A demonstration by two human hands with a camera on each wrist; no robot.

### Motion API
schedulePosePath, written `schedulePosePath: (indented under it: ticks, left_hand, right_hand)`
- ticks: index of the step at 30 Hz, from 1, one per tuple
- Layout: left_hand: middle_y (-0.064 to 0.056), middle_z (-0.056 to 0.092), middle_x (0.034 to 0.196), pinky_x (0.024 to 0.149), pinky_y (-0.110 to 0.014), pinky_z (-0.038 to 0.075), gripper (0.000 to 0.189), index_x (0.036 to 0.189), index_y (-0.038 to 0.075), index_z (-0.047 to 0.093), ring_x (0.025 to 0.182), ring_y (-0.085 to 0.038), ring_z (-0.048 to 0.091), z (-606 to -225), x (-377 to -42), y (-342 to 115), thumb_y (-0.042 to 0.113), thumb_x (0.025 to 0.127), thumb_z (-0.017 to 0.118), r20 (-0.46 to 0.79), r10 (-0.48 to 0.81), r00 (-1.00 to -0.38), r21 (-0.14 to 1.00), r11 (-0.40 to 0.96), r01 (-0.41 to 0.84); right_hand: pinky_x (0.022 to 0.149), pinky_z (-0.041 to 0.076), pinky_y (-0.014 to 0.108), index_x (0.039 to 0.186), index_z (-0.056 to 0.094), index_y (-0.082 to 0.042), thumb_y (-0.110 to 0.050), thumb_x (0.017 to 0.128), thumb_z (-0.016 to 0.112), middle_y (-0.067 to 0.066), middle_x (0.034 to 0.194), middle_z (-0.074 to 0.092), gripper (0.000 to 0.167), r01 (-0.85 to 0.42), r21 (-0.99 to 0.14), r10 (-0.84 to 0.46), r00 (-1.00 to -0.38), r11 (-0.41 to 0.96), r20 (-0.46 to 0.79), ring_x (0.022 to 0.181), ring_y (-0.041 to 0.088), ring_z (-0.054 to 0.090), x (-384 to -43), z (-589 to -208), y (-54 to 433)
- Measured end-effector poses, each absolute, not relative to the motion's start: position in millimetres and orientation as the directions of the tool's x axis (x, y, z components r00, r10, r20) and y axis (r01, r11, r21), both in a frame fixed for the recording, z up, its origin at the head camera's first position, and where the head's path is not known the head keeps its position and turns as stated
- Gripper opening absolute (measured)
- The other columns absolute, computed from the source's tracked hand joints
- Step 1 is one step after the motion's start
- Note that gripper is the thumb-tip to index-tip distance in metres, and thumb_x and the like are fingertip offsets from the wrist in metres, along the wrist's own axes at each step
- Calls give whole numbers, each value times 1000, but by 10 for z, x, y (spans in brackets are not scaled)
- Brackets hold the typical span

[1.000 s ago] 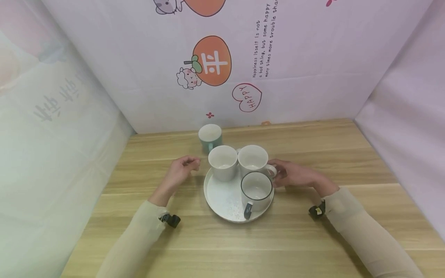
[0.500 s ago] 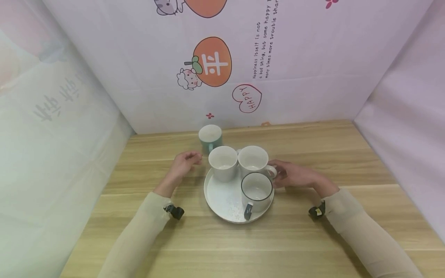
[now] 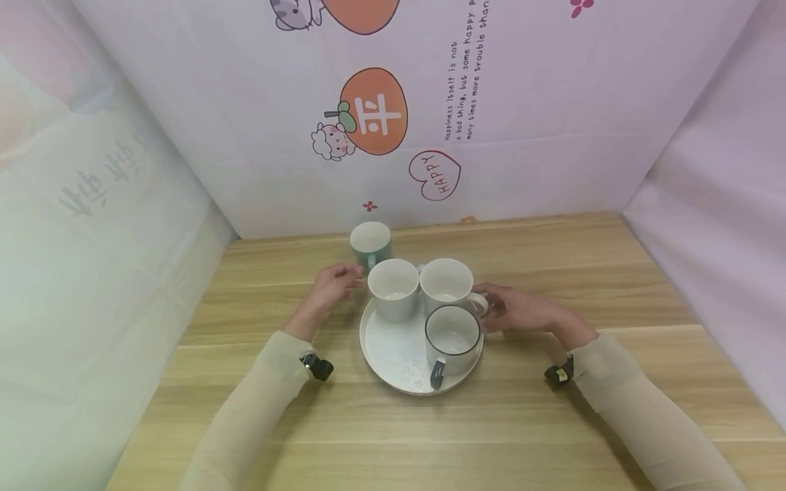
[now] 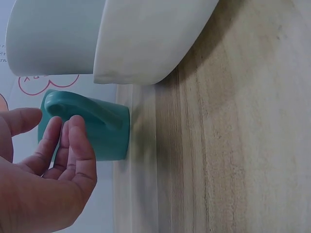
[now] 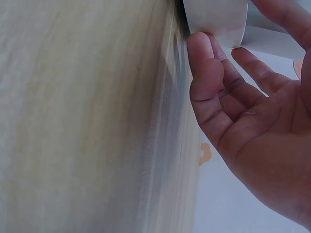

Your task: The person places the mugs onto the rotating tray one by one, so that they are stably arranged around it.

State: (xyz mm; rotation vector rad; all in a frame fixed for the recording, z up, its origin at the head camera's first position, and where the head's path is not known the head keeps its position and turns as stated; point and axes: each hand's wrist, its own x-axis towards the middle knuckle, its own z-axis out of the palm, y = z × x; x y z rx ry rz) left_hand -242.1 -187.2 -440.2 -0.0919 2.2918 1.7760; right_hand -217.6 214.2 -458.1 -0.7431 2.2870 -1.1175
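A round white tray (image 3: 393,354) carries two plain white mugs (image 3: 396,300) at its far side. A white mug with a black rim and dark handle (image 3: 454,351) stands at its near right. Behind the tray, on the table, is a teal mug (image 3: 382,256), white inside. My left hand (image 3: 334,283) reaches toward it with loosely bent fingers; the left wrist view has the fingertips (image 4: 77,124) just by the teal handle (image 4: 82,104), thumb apart. At the tray's right edge is my right hand (image 3: 522,308), its bent fingertips (image 5: 199,43) against the tray wall (image 5: 218,19), thumb spread away.
The light wood table (image 3: 381,450) ends at a printed cloth backdrop (image 3: 540,123) just behind the teal mug. White cloth also hangs on the left (image 3: 110,273) and right. Bare wood lies in front of the tray.
My left hand has moved forward and to the right, closer to the teal mug. The right hand, tray and mugs have stayed in place.
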Motion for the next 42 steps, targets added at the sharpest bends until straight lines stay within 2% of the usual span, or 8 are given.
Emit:
schedulePosePath:
  ticks: [15,29,33,38,42]
  left_hand:
    - [-16,58,140,108,-49,49,44,135,5,58,128,-32,57,-4403,-2500,-1748,34,102,57,-243,107,-964,937,284,-205]
    - [-18,62,132,105,-50,49,39,129,2,62,117,-29,60,-4427,-2548,-1687,29,101,58,-231,106,-967,938,288,-192]
    - [-12,66,122,98,-42,52,35,125,1,62,113,-26,62,-4417,-2546,-1729,27,102,56,-256,97,-962,938,266,-223]
    - [-1,67,99,80,-28,53,33,122,-5,61,93,-15,64,-4403,-2564,-1799,20,102,54,-275,106,-956,952,167,-256]
    - [2,66,94,70,-21,50,33,124,-6,60,83,-9,62,-4383,-2575,-1831,18,102,54,-286,116,-951,955,114,-274]
  right_hand:
    - [91,54,30,148,40,-17,-24,87,78,12,118,64,72,-258,-822,-659,-730,508,-178,105,20,68,-2155,-4548,2134]
    - [93,53,35,148,40,-20,-25,86,79,11,119,64,73,-249,-816,-653,-731,522,-195,104,19,68,-2176,-4563,2127]
    - [92,54,34,148,40,-19,-23,86,79,12,119,63,74,-248,-817,-655,-729,521,-196,104,20,68,-2193,-4584,2132]
    - [89,55,32,148,40,-18,-22,86,79,12,119,64,74,-243,-822,-656,-729,514,-195,103,20,68,-2201,-4592,2135]
    - [88,56,31,148,41,-17,-22,86,79,13,119,63,73,-250,-825,-660,-728,508,-185,103,21,68,-2193,-4584,2130]
